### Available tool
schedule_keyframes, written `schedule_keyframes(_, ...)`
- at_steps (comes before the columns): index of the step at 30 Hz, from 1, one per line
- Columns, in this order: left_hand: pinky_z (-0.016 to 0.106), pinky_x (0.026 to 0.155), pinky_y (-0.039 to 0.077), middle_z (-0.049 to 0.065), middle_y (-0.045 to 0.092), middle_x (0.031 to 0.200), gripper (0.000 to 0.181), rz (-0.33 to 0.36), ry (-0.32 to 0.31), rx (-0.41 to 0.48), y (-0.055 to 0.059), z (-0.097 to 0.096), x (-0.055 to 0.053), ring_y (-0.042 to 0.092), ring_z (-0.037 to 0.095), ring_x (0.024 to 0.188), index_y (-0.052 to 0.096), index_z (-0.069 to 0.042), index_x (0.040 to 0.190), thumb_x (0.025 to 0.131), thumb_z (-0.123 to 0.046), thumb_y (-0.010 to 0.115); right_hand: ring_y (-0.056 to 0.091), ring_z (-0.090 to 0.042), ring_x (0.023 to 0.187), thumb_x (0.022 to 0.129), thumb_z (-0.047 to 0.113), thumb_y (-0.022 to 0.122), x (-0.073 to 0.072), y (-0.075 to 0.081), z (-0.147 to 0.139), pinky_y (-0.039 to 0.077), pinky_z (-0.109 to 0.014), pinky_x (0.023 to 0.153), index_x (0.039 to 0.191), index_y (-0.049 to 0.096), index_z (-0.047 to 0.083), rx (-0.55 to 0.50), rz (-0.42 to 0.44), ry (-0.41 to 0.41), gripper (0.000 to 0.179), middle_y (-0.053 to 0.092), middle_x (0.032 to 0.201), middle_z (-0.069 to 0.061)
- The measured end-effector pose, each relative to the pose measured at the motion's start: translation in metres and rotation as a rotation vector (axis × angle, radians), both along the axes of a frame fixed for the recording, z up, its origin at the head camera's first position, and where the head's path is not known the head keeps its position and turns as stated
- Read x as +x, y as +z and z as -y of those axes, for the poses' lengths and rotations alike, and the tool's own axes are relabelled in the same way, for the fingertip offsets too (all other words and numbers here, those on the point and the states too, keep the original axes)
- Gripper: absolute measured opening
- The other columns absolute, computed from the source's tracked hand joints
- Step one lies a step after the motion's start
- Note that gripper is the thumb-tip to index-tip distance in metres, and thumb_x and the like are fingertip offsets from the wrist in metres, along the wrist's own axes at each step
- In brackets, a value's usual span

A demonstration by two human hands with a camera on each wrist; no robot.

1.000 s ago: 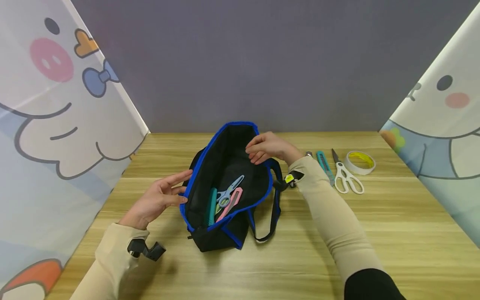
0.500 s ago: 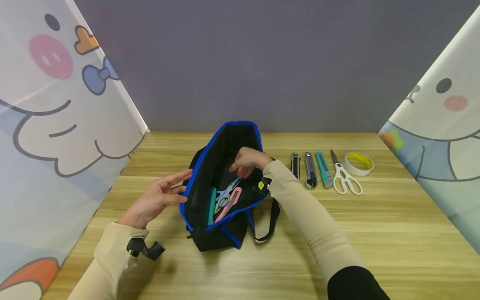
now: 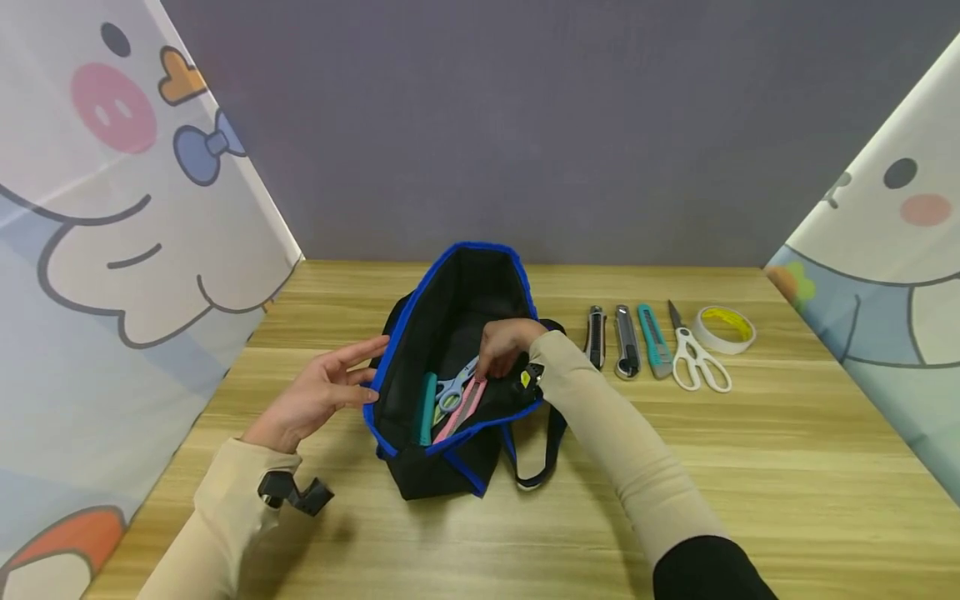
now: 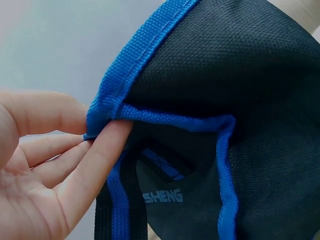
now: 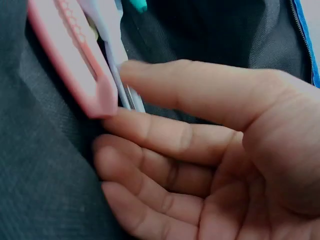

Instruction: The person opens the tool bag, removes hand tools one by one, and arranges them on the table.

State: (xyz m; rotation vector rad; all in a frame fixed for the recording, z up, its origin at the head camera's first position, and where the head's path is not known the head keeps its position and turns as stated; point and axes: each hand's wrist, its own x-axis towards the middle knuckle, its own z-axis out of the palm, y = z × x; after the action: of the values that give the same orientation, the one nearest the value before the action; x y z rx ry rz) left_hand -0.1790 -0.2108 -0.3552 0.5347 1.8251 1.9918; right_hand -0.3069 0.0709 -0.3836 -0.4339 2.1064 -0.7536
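A black tool bag with blue trim (image 3: 405, 321) lies with its mouth open. My left hand (image 3: 318, 396) holds the bag's edge; in the left wrist view the thumb and fingers pinch the blue trim (image 4: 125, 65). My right hand (image 3: 506, 346) is inside the bag, at the end of a pink box cutter (image 3: 467, 404). In the right wrist view the index fingertip is right at the cutter's tip (image 5: 97, 100), and the thumb tip overlaps the light blue scissors (image 5: 112, 37). A teal tool (image 3: 427, 408) lies beside the scissors.
On the table right of the bag lie two dark and grey box cutters (image 3: 595, 337) (image 3: 627, 342), a teal box cutter (image 3: 655, 342), white-handled scissors (image 3: 693, 358) and a tape roll (image 3: 723, 329). A bag strap (image 3: 555, 442) loops onto the table. A grey wall (image 3: 525, 125) stands behind.
My right hand has moved in from the bag's right edge and down to the pink box cutter's end. My left hand stays at the bag's left edge.
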Motion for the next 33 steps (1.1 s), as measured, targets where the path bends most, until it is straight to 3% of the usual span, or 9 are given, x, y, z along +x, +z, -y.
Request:
schedule_keyframes(4, 0.029, 0.075, 0.052, 0.005, 0.034, 0.14, 0.072, 0.001, -0.006, 0.005, 0.0, 0.0, 0.0, 0.056, 0.017, 0.103, 0.03, -0.002, 0.142, 0.079, 0.013, 0.06, 0.062, -0.017, 0.068, 0.07, 0.012, 0.077, 0.0, -0.002, 0.0, 0.052, -0.029, 0.067, 0.077, 0.074, 0.005, -0.003, 0.016, 0.075, 0.011, 0.067, 0.074, -0.005)
schedule_keyframes(12, 0.029, 0.074, 0.052, 0.007, 0.033, 0.141, 0.071, -0.001, -0.008, -0.007, 0.0, 0.001, 0.002, 0.057, 0.017, 0.102, 0.029, -0.001, 0.142, 0.08, 0.011, 0.061, 0.062, -0.015, 0.071, 0.067, 0.013, 0.08, 0.002, -0.004, 0.002, 0.052, -0.029, 0.067, 0.077, 0.073, 0.008, 0.04, -0.015, 0.14, 0.013, 0.067, 0.076, -0.002)
schedule_keyframes(16, 0.029, 0.073, 0.052, 0.007, 0.034, 0.14, 0.072, -0.001, -0.009, -0.003, -0.001, 0.001, 0.002, 0.057, 0.017, 0.102, 0.028, 0.0, 0.142, 0.08, 0.011, 0.061, 0.062, -0.014, 0.07, 0.07, 0.009, 0.077, 0.001, -0.004, 0.0, 0.052, -0.029, 0.068, 0.075, 0.07, 0.006, -0.02, 0.033, 0.146, 0.009, 0.066, 0.075, -0.003)
schedule_keyframes(25, 0.028, 0.074, 0.052, 0.005, 0.034, 0.14, 0.072, 0.001, -0.007, -0.008, 0.0, 0.002, 0.002, 0.057, 0.016, 0.101, 0.028, -0.002, 0.143, 0.08, 0.011, 0.061, 0.066, -0.024, 0.077, 0.078, -0.006, 0.061, -0.003, -0.005, -0.007, 0.052, -0.041, 0.076, 0.085, 0.056, 0.001, -0.393, 0.249, 0.006, 0.011, 0.066, 0.081, -0.015)
schedule_keyframes(29, 0.028, 0.075, 0.052, 0.005, 0.034, 0.14, 0.071, 0.0, -0.001, -0.011, 0.001, 0.001, 0.002, 0.056, 0.016, 0.101, 0.029, -0.002, 0.143, 0.08, 0.011, 0.06, 0.066, -0.027, 0.073, 0.082, -0.008, 0.058, -0.005, -0.002, -0.01, 0.051, -0.046, 0.076, 0.09, 0.055, -0.001, -0.526, 0.257, -0.085, 0.011, 0.066, 0.081, -0.016)
schedule_keyframes(33, 0.029, 0.075, 0.052, 0.005, 0.033, 0.141, 0.071, -0.008, -0.001, -0.011, 0.001, 0.002, 0.001, 0.056, 0.016, 0.102, 0.029, -0.002, 0.143, 0.08, 0.011, 0.06, 0.066, -0.025, 0.069, 0.083, -0.006, 0.059, -0.007, 0.0, -0.012, 0.05, -0.047, 0.074, 0.096, 0.056, -0.003, -0.596, 0.201, -0.161, 0.013, 0.067, 0.08, -0.016)
